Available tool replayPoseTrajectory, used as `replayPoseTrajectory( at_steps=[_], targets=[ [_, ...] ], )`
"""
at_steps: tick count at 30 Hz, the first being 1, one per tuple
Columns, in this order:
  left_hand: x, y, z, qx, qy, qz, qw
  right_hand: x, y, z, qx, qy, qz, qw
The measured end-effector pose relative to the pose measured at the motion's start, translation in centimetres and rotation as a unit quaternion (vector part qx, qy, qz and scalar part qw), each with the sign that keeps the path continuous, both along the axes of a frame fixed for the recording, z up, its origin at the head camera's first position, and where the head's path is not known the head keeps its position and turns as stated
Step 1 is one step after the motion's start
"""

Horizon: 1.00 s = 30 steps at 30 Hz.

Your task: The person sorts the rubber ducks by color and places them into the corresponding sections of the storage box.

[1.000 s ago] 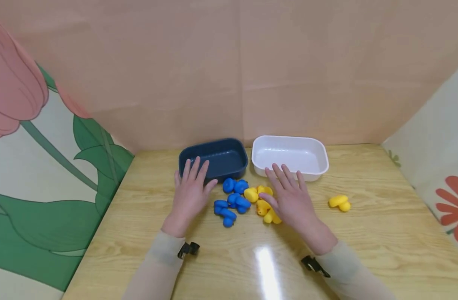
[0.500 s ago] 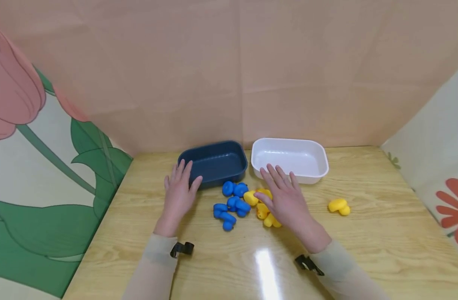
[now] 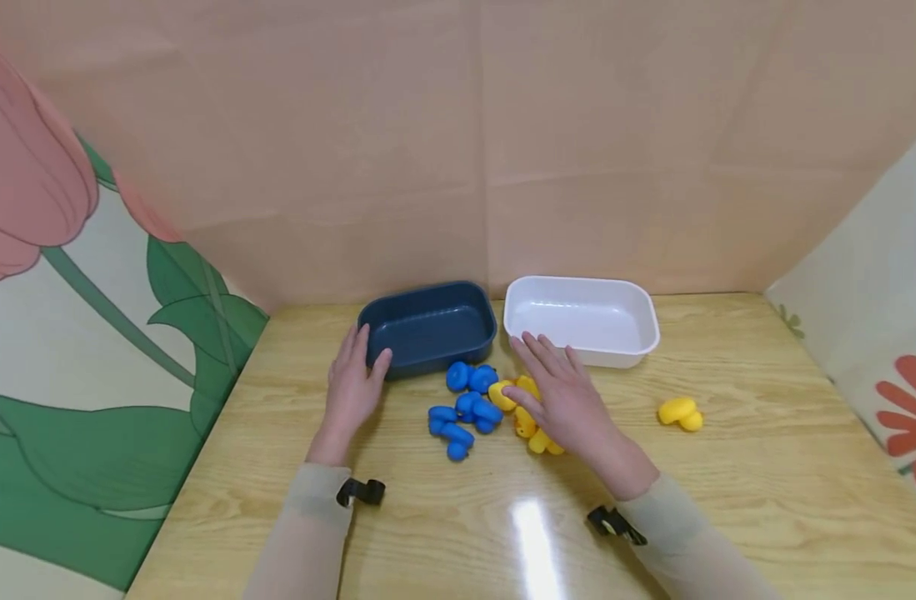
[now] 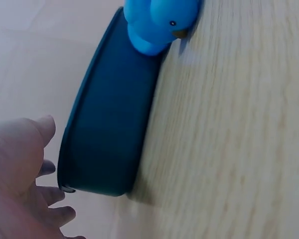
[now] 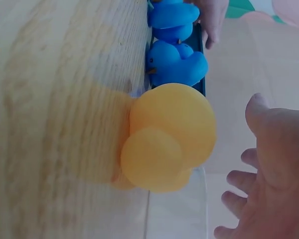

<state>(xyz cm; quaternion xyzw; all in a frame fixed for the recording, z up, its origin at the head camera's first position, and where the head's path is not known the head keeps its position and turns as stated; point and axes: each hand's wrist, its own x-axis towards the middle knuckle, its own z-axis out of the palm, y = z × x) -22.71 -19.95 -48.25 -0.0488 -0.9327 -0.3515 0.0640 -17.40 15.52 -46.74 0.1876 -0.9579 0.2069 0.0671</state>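
Observation:
My left hand (image 3: 350, 396) hovers at the near left corner of a dark blue tray (image 3: 427, 333), its fingers loosely extended. In the left wrist view its fingertips lie close to the tray wall (image 4: 107, 109); I cannot tell if they touch. My right hand (image 3: 570, 412) is held above a cluster of yellow rubber ducks (image 3: 502, 396), partly hiding them, and has nothing in it. Its fingers point toward the white tray (image 3: 583, 321). Several blue rubber ducks (image 3: 478, 408) lie between the hands, in front of the dark tray.
One more yellow duck (image 3: 679, 412) lies apart on the wooden table (image 3: 765, 483), right of the right hand. The two trays stand side by side against the pinkish back wall (image 3: 367, 150). Flower-printed panels flank the table.
My left hand has moved left and slightly back, to the dark tray's corner. My right hand has shifted a little left, its fingers drawn closer together. The ducks and trays remain in place.

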Motion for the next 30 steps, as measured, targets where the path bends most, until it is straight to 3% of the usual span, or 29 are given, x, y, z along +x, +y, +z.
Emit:
replayPoseTrajectory(
  at_steps=[8,15,20,30],
  targets=[
    [-0.6,-0.4,-0.8,0.052,-0.031,-0.004,0.9982,0.1,0.0,0.5,-0.061,-0.009,0.021,0.9979],
    [-0.7,-0.6,-1.4,0.094,-0.049,0.003,0.9943,-0.1,-0.3,0.0,-0.133,-0.038,0.05,0.9891],
    [-1.2,-0.3,-1.6,0.132,-0.052,0.005,0.9898,-0.2,-0.5,-0.2,-0.148,-0.051,0.048,0.9865],
    [-2.3,0.3,-2.4,0.176,-0.058,0.014,0.9826,-0.4,-0.6,-0.7,-0.151,-0.03,0.098,0.9832]
  ],
)
